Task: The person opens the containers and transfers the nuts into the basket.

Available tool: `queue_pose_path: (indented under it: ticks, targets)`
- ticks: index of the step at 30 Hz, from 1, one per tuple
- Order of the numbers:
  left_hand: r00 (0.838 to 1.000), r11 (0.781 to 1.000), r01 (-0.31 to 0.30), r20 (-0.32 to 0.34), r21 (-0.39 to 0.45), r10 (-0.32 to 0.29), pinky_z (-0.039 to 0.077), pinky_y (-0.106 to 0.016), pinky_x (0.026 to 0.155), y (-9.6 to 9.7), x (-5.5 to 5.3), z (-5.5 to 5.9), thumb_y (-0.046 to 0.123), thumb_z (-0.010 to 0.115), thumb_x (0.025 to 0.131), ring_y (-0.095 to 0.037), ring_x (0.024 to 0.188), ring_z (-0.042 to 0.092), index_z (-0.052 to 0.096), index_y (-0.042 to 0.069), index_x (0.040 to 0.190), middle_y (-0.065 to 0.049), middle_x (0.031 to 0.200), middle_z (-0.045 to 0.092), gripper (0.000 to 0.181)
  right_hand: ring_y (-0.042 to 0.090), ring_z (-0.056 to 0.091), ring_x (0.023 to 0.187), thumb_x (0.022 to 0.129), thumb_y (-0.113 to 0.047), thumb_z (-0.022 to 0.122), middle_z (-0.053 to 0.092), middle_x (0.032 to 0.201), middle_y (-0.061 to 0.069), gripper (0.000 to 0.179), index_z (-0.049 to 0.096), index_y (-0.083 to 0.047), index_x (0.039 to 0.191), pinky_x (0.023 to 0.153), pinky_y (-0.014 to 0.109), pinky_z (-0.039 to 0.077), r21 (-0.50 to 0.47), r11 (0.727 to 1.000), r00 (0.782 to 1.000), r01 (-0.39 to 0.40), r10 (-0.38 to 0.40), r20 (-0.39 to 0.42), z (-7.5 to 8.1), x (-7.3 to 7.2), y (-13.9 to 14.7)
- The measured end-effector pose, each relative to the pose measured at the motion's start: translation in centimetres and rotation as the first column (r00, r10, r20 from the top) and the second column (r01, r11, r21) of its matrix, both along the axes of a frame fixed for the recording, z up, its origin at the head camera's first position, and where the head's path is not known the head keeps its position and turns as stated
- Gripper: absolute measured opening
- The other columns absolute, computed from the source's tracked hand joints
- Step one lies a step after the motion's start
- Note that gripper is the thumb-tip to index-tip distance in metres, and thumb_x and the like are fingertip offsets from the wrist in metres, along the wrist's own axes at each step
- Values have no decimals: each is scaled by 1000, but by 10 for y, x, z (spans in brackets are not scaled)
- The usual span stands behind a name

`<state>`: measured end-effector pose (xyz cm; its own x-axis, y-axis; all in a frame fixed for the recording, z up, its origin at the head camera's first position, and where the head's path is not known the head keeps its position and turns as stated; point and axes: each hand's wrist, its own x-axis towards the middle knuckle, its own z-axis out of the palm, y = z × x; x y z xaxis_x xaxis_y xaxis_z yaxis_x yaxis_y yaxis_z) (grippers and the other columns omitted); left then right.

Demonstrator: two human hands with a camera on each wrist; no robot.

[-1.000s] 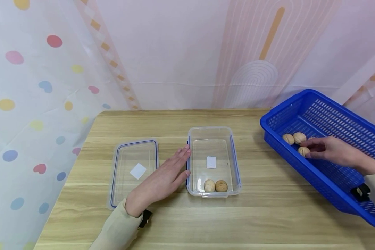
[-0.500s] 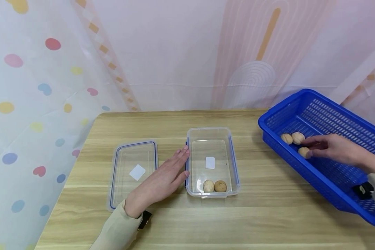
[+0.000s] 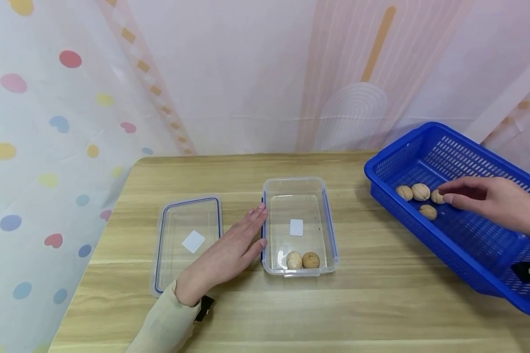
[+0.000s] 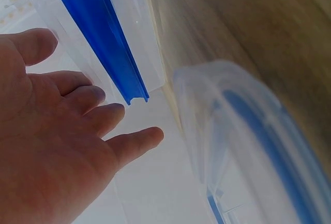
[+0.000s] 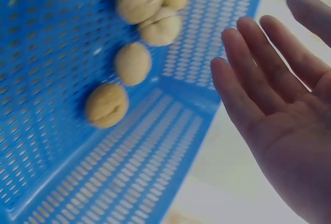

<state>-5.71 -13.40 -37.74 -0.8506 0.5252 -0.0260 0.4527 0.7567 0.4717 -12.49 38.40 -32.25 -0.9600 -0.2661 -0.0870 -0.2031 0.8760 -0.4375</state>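
Note:
In the head view, my left hand (image 3: 225, 257) lies with straight fingers along the left wall of a clear plastic food container (image 3: 331, 230), fingertips right at its blue clasp (image 4: 103, 38). Two walnuts (image 3: 311, 260) sit inside it at the near end. My right hand (image 3: 496, 201) is over the blue basket (image 3: 468, 272), its fingertips overlapping one walnut (image 3: 438, 197) in the head view. In the right wrist view this hand has extended fingers and holds nothing. Several walnuts (image 5: 133, 63) lie grouped on the basket floor.
A clear lid with a blue seal (image 3: 165, 245) lies on the wooden table (image 3: 357, 314) left of the container, partly under my left forearm and hand. A patterned cloth (image 3: 247, 73) hangs behind the table. The basket stands at the right edge of view.
My right hand has come away from the nearest walnut and moved right and slightly up, leaving that walnut in the basket and uncovering another. My left hand has stayed at the container.

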Motion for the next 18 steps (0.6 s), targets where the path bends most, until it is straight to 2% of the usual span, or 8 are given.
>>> queue_pose_path:
  ticks: [4, 13, 15, 18]
  targets:
    - [1000, 1000, -2, 3, 4, 2, 23, -56, 123, 0, 0, 0, 35, 44, 112, -32, 157, 17, 19, 6, 165, -6, 172, 11, 66, -13, 55, 79, 105, -24, 64, 71, 113, 23, 32, 71, 1, 124, 62, 17, 49, -48, 999, 997, 24, -27, -65, 9, 11, -8]
    - [1000, 1000, -2, 4, 5, 2, 23, -56, 123, 0, -1, 0, 35, 45, 112, -32, 157, 18, 20, 5, 165, -7, 172, 12, 66, -25, 43, 93, 104, -18, 65, 67, 118, 24, 24, 71, -4, 122, 70, -1, 38, -173, 984, 985, 37, -65, -162, 20, 38, -31]
    - [1000, 1000, -2, 3, 5, 2, 23, -56, 123, 0, -1, 0, 35, 44, 112, -32, 157, 17, 20, 5, 165, -7, 172, 12, 66, -25, 44, 97, 104, -17, 65, 67, 118, 17, 23, 71, -5, 122, 72, -1, 38, -203, 978, 982, 40, -76, -172, 22, 44, -36]
    - [1000, 1000, -3, 4, 5, 3, 23, -56, 123, 0, 0, 0, 35, 44, 112, -32, 157, 17, 20, 6, 165, -7, 172, 11, 66, -21, 47, 100, 104, -16, 64, 67, 116, -6, 21, 70, -8, 122, 74, 0, 38, -254, 966, 980, 41, -89, -179, 23, 51, -44]
